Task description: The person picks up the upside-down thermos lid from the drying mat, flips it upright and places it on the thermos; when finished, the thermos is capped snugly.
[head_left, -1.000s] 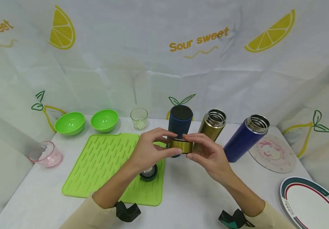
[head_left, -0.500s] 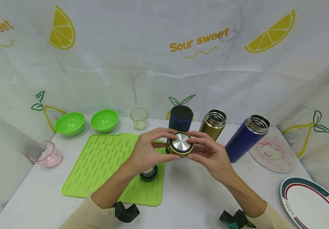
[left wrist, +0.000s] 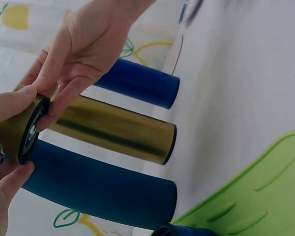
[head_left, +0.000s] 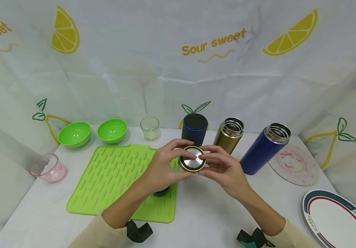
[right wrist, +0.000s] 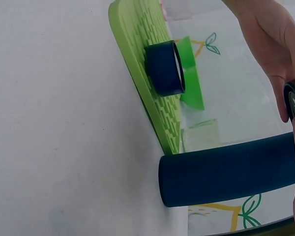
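Observation:
Between both hands, above the table, is a gold bottle lid (head_left: 193, 164) with a brushed steel disc and a dark ring facing the head camera. The left hand (head_left: 162, 167) pinches its left side, thumb below and fingers above. From the right, the right hand (head_left: 225, 168) grips it likewise, fingertips on the disc. In the left wrist view, the gold lid (left wrist: 11, 135) shows its side wall. Behind the hands stand a dark blue bottle (head_left: 194, 132) with a dark top, an open gold bottle (head_left: 227, 139) and an open blue bottle (head_left: 262, 151).
A green mat (head_left: 115, 179) bears a dark blue lid (right wrist: 164, 69), partly hidden by the left arm in the head view. Two green bowls (head_left: 74, 134) and a clear glass (head_left: 150, 129) stand behind. A pink glass (head_left: 52, 170) is left; a plate (head_left: 336, 220) and round pink mat (head_left: 295, 165) are right.
The gold lid has turned from showing its side to showing its steel disc to the head camera. Both hands keep hold of it, with fingers shifted slightly. The bottles have stayed put.

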{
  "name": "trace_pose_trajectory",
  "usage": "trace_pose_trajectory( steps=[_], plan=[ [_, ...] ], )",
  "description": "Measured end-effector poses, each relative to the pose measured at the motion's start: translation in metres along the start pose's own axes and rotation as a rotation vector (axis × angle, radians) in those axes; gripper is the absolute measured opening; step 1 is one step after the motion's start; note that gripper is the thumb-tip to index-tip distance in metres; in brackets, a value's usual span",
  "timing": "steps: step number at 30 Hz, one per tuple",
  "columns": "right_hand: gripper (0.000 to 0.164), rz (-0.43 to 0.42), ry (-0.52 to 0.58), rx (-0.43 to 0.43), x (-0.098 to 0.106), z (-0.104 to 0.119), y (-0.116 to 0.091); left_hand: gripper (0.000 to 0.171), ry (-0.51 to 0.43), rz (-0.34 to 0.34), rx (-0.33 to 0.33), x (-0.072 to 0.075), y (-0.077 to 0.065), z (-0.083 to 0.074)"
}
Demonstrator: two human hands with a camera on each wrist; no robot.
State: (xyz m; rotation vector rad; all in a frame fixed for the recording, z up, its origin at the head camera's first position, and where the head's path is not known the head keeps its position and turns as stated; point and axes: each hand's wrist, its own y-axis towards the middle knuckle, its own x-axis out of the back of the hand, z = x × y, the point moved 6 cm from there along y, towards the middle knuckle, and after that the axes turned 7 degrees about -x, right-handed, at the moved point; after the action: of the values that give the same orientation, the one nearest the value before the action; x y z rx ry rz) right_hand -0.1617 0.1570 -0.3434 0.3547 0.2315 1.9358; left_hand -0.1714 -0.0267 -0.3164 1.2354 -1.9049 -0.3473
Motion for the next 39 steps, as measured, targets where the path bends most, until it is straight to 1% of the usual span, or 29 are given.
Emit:
trace_pose_trajectory(
  steps=[2, 5, 7, 8, 11, 14, 15, 17, 19, 21, 23, 26, 30, 33, 35, 39],
  plan=[
    [0.041, 0.002, -0.023, 0.018, 0.000, 0.001, 0.000, 0.037, 0.009, -0.007, -0.007, 0.001, -0.001, 0.000],
    [0.044, -0.017, -0.107, 0.057, 0.003, 0.005, 0.001, 0.036, 0.007, -0.024, -0.012, 0.004, -0.001, 0.001],
    [0.045, -0.051, -0.179, 0.065, 0.009, 0.009, 0.001, 0.036, 0.002, -0.035, -0.006, 0.007, -0.002, 0.001],
    [0.046, -0.075, -0.203, 0.082, 0.012, 0.012, 0.001, 0.036, 0.000, -0.039, -0.001, 0.009, -0.002, 0.001],
    [0.046, -0.175, -0.257, 0.129, 0.025, 0.023, -0.002, 0.037, -0.009, -0.048, 0.012, 0.013, -0.004, 0.001],
    [0.042, -0.312, -0.290, 0.214, 0.040, 0.034, -0.007, 0.037, -0.015, -0.046, 0.024, 0.015, -0.006, 0.003],
    [0.043, -0.362, -0.305, 0.237, 0.044, 0.036, -0.008, 0.037, -0.018, -0.043, 0.028, 0.015, -0.007, 0.004],
    [0.052, -0.446, -0.305, 0.265, 0.051, 0.037, -0.010, 0.036, -0.015, -0.034, 0.037, 0.014, -0.008, 0.005],
    [0.065, -0.501, -0.287, 0.266, 0.055, 0.031, -0.011, 0.036, -0.015, -0.027, 0.047, 0.013, -0.010, 0.007],
    [0.082, -0.530, -0.266, 0.226, 0.057, 0.022, -0.009, 0.037, -0.017, -0.022, 0.051, 0.012, -0.011, 0.007],
    [0.098, -0.535, -0.245, 0.157, 0.059, 0.010, -0.007, 0.037, -0.014, -0.019, 0.047, 0.011, -0.012, 0.008],
    [0.110, -0.527, -0.229, 0.010, 0.062, -0.008, -0.003, 0.037, -0.012, -0.020, 0.037, 0.011, -0.013, 0.008],
    [0.112, -0.487, -0.201, -0.185, 0.066, -0.032, 0.001, 0.038, -0.012, -0.020, 0.027, 0.011, -0.013, 0.009],
    [0.110, -0.460, -0.195, -0.278, 0.066, -0.047, 0.003, 0.037, -0.020, -0.014, 0.035, 0.011, -0.013, 0.010],
    [0.108, -0.452, -0.205, -0.309, 0.067, -0.053, 0.004, 0.037, -0.023, -0.011, 0.041, 0.011, -0.013, 0.010],
    [0.101, -0.450, -0.225, -0.305, 0.067, -0.060, 0.006, 0.037, -0.019, -0.009, 0.052, 0.011, -0.013, 0.011]
  ],
)
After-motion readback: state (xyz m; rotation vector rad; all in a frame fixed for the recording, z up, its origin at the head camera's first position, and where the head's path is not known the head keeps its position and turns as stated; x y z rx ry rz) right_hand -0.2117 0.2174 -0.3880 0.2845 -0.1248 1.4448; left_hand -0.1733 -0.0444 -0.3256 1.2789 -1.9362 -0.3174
